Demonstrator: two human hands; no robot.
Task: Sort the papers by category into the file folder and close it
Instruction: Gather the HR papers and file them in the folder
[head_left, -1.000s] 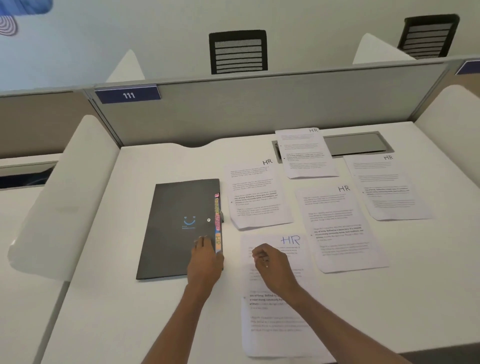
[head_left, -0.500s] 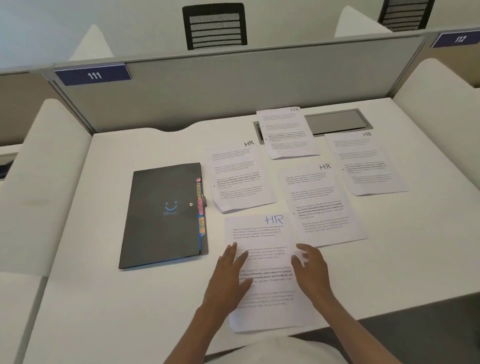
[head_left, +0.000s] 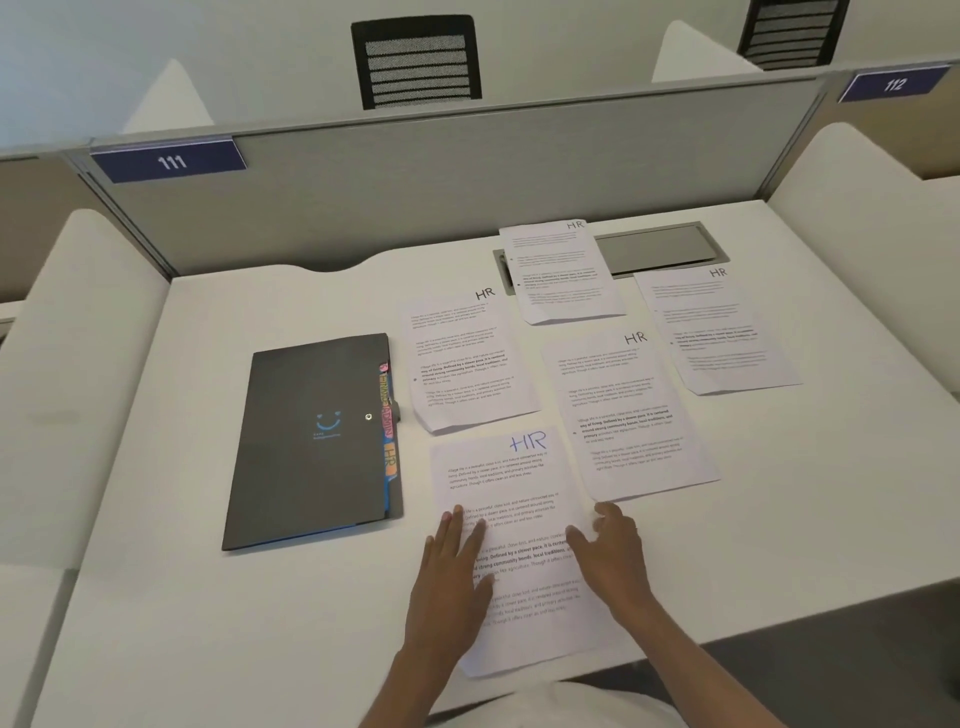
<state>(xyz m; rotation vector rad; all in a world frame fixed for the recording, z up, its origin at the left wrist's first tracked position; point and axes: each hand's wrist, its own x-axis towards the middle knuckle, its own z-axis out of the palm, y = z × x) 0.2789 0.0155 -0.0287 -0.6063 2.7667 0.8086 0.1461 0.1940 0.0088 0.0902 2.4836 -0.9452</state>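
Note:
A dark grey file folder (head_left: 311, 447) with a blue smiley lies closed on the white desk, its coloured index tabs (head_left: 387, 415) showing along its right edge. Several printed sheets marked HR lie to its right. The nearest sheet (head_left: 511, 478), with HR in blue ink, lies in front of me and overhangs the desk's front edge. My left hand (head_left: 452, 577) rests flat on its left side, fingers straight. My right hand (head_left: 608, 561) rests flat on its right side, fingers spread.
Other HR sheets lie at centre (head_left: 467, 358), right (head_left: 623, 410), far right (head_left: 722, 327) and at the back (head_left: 561, 270) over a grey cable hatch (head_left: 660, 249). A grey partition (head_left: 467, 176) closes the desk's back; white side panels (head_left: 78, 364) flank it.
My left hand left the folder's edge and both hands came down flat onto the nearest HR sheet. The view tilted downward.

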